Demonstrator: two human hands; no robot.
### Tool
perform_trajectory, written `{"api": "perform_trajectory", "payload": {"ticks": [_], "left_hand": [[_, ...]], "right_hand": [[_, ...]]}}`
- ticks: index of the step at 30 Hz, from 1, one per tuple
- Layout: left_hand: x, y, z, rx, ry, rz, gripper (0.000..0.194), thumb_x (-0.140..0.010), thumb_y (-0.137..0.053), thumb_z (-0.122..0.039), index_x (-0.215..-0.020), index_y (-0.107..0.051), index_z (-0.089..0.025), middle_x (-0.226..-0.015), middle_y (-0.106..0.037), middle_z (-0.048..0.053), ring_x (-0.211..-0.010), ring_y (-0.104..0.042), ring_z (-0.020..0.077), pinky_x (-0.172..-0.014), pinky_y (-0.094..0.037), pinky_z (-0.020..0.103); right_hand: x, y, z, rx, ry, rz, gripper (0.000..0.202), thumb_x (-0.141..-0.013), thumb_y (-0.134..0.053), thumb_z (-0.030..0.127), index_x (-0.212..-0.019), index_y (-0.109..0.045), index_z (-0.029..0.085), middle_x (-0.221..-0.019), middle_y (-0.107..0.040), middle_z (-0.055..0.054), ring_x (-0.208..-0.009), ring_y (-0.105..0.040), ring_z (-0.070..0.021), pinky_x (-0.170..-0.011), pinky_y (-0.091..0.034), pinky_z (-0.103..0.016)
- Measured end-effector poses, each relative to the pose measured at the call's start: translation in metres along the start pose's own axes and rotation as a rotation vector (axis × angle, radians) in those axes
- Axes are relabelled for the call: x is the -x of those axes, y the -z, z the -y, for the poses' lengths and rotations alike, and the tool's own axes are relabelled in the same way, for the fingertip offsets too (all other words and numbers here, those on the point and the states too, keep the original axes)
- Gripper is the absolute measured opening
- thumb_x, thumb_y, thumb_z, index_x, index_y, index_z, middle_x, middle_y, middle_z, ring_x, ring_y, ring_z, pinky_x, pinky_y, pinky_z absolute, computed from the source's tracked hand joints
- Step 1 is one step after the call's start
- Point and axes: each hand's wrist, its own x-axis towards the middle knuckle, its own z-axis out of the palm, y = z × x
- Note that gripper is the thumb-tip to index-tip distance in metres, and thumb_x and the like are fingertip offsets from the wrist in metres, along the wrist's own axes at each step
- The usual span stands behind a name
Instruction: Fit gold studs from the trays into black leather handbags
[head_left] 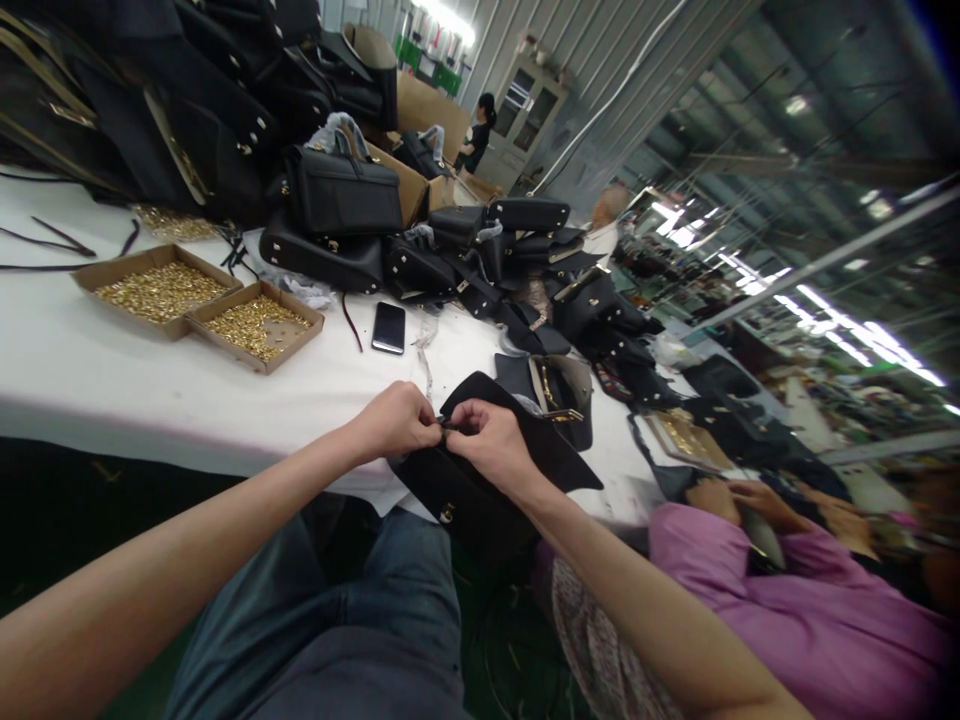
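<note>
We pinch a small piece at the edge of a black bag [480, 480] with both hands: our left hand [397, 420] is curled tight with thumb and fingertips closed on it, and our right hand [491, 440] meets it from the other side, fingers closed on the same spot, though what sits between the fingertips is too small to make out. The bag hangs over the near edge of the white table [112, 380], its flap spread on the tabletop and its body dropping toward our lap. Just to our right, a person in a pink sleeve [787, 610] works with a hand on dark material. Farther onto the table lies a black phone [388, 327], and to its left two shallow cardboard trays [202, 305] hold gold-coloured bits. Beyond them, black handbags [345, 195] are heaped along the far side.
</note>
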Motion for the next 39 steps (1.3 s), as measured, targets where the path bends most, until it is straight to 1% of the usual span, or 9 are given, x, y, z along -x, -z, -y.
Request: {"api": "perform_trajectory", "payload": {"ticks": [3,5,8,10,20,24,29,35,39], "left_hand": [[0.001,-0.002,0.003,0.053,0.045,0.002,0.024,-0.073,-0.064,-0.027,-0.062,-0.075,-0.01,-0.05,-0.041,-0.003,-0.055,-0.042,0.0104,-0.051,-0.025,0.026],[0.002,-0.003,0.005,0.09,0.066,0.007,0.025,-0.073,-0.064,-0.029,-0.065,-0.077,-0.009,-0.052,-0.043,-0.003,-0.055,-0.042,0.0107,-0.051,-0.025,0.026],[0.002,-0.004,0.004,0.093,0.065,0.011,0.025,-0.072,-0.064,-0.029,-0.062,-0.075,-0.009,-0.051,-0.04,-0.003,-0.054,-0.039,0.0102,-0.051,-0.023,0.027],[0.003,-0.003,0.002,0.08,0.07,0.011,0.025,-0.072,-0.064,-0.029,-0.059,-0.072,-0.01,-0.051,-0.038,-0.003,-0.054,-0.038,0.0101,-0.052,-0.023,0.027],[0.004,-0.001,0.003,0.045,0.058,0.026,0.023,-0.07,-0.065,-0.029,-0.056,-0.07,-0.011,-0.051,-0.035,-0.003,-0.054,-0.036,0.0104,-0.052,-0.021,0.029],[0.003,-0.002,0.004,0.016,0.059,0.016,0.021,-0.069,-0.066,-0.028,-0.061,-0.075,-0.01,-0.049,-0.042,-0.002,-0.055,-0.039,0.0115,-0.053,-0.023,0.029],[0.006,-0.002,0.005,0.021,0.064,0.0,0.022,-0.07,-0.067,-0.03,-0.063,-0.077,-0.011,-0.05,-0.045,-0.001,-0.056,-0.042,0.0125,-0.052,-0.025,0.028],[0.011,-0.002,0.0,0.002,0.077,-0.006,0.021,-0.071,-0.066,-0.029,-0.064,-0.078,-0.013,-0.051,-0.048,0.0,-0.057,-0.043,0.0136,-0.053,-0.026,0.029],[0.013,-0.001,-0.004,-0.027,0.097,0.035,0.021,-0.071,-0.068,-0.031,-0.062,-0.077,-0.014,-0.05,-0.046,0.0,-0.055,-0.044,0.0134,-0.053,-0.026,0.029]], "right_hand": [[0.001,0.0,0.001,0.012,0.003,-0.015,0.016,-0.075,-0.081,0.026,-0.085,-0.071,0.018,-0.079,-0.074,-0.002,-0.067,-0.064,-0.0167,-0.058,-0.045,-0.027],[0.001,0.003,0.003,0.014,-0.005,0.032,0.018,-0.075,-0.08,0.024,-0.091,-0.073,0.018,-0.083,-0.077,-0.003,-0.072,-0.068,-0.0183,-0.063,-0.05,-0.028],[-0.002,0.008,0.007,0.037,-0.009,0.116,0.03,-0.076,-0.079,0.021,-0.105,-0.075,0.018,-0.091,-0.081,-0.005,-0.08,-0.074,-0.021,-0.072,-0.056,-0.029],[-0.004,0.011,0.009,0.053,-0.004,0.135,0.034,-0.076,-0.079,0.019,-0.109,-0.074,0.018,-0.09,-0.081,-0.005,-0.079,-0.076,-0.0218,-0.071,-0.058,-0.029],[-0.014,0.017,0.012,0.005,-0.028,0.288,0.028,-0.072,-0.074,0.016,-0.1,-0.079,0.016,-0.088,-0.082,-0.006,-0.079,-0.076,-0.021,-0.07,-0.056,-0.028],[-0.014,0.018,0.016,0.011,-0.014,0.297,0.025,-0.073,-0.074,0.017,-0.098,-0.076,0.017,-0.083,-0.08,-0.004,-0.074,-0.073,-0.0193,-0.064,-0.052,-0.026],[-0.013,0.016,0.017,0.039,0.029,0.28,0.024,-0.074,-0.075,0.016,-0.097,-0.073,0.019,-0.08,-0.077,-0.001,-0.07,-0.069,-0.0171,-0.062,-0.049,-0.025],[-0.007,0.013,0.015,0.072,0.056,0.231,0.021,-0.077,-0.078,0.021,-0.097,-0.071,0.019,-0.085,-0.077,-0.002,-0.075,-0.069,-0.0182,-0.067,-0.052,-0.027],[-0.006,0.014,0.013,0.076,0.06,0.238,0.02,-0.079,-0.079,0.023,-0.098,-0.072,0.019,-0.087,-0.077,-0.002,-0.077,-0.069,-0.0183,-0.07,-0.054,-0.028]]}}
